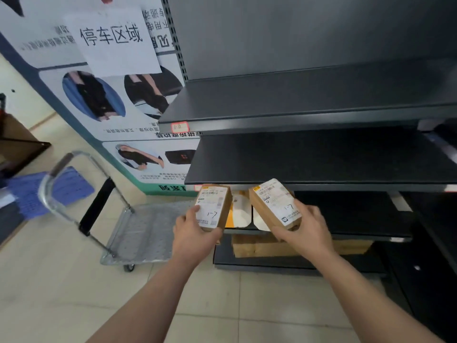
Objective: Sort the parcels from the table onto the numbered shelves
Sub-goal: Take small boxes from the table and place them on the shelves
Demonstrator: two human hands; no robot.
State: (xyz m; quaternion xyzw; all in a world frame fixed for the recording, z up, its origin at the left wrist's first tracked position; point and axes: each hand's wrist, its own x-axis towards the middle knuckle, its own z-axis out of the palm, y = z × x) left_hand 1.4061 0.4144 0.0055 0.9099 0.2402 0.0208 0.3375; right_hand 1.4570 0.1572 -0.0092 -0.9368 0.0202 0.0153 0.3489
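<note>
Left hand, fingers curled round a small brown parcel; right hand grips a second parcel the same way. Both white labels read handwritten "1-7". Parcels held side by side, apart, before the low shelves of the dark shelving. Shelf tag unreadable. Far left, paper sign "停车区域". Trolley left.

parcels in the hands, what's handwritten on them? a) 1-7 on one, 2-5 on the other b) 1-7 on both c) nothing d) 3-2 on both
b: the left parcel and the right parcel each show a handwritten 1-7.
</note>
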